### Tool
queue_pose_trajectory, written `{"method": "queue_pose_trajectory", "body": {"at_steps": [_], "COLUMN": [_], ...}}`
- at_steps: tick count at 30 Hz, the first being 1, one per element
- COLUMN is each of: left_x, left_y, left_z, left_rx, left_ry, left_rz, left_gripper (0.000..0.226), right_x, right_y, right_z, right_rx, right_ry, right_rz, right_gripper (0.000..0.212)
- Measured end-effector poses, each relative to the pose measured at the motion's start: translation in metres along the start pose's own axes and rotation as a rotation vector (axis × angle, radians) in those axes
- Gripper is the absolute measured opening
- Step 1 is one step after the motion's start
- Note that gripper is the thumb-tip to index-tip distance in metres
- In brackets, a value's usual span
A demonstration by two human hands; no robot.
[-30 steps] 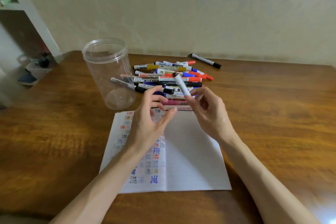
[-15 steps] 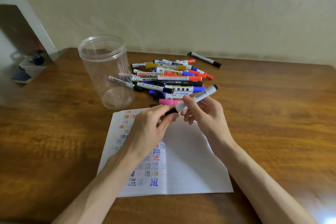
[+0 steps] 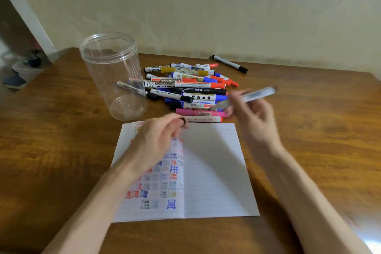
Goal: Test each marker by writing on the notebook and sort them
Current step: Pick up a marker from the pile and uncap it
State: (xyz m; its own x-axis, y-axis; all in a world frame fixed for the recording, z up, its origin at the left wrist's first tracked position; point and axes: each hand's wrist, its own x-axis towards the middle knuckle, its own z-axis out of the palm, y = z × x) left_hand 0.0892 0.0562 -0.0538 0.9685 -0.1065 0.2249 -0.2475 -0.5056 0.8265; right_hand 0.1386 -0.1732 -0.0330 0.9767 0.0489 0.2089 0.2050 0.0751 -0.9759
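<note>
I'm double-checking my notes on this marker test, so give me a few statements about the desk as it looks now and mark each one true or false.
1. The right hand holds a marker. True.
2. The clear jar lies on its side. False: it stands upright, left of the pile.
3. The notebook has test marks all over its right page. False: that page is blank, and the marks are on the left page.
4. A lone marker with a black cap lies apart from the pile, nearer the wall. True.
5. The left hand is flat and holds nothing. False: its fingers pinch a small black cap.
</note>
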Motion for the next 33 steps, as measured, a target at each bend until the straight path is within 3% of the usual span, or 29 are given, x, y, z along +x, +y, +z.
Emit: {"method": "queue_pose_trajectory", "body": {"at_steps": [3, 15, 20, 26, 33], "left_x": [0.0, 0.011, 0.002, -0.003, 0.002], "left_y": [-0.005, 0.001, -0.012, -0.018, -0.029], "left_z": [-0.013, -0.011, 0.001, 0.0, -0.014], "left_rx": [-0.037, 0.259, 0.203, 0.253, 0.197], "left_ry": [0.046, -0.186, -0.052, 0.062, 0.107], "left_rz": [0.014, -0.018, 0.068, 0.138, 0.095], "left_gripper": [0.028, 0.019, 0.021, 0.024, 0.028], "right_x": [0.013, 0.003, 0.003, 0.009, -0.002], "right_y": [-0.004, 0.009, 0.008, 0.007, 0.028], "right_z": [-0.027, 0.004, 0.025, 0.062, 0.065], "right_rx": [0.041, -0.055, -0.127, -0.003, -0.184], "right_ry": [0.139, 0.085, 0.066, 0.199, 0.159], "right_rz": [0.017, 0.189, 0.185, 0.327, 0.133], "right_gripper": [0.023, 0.038, 0.025, 0.028, 0.012]}}
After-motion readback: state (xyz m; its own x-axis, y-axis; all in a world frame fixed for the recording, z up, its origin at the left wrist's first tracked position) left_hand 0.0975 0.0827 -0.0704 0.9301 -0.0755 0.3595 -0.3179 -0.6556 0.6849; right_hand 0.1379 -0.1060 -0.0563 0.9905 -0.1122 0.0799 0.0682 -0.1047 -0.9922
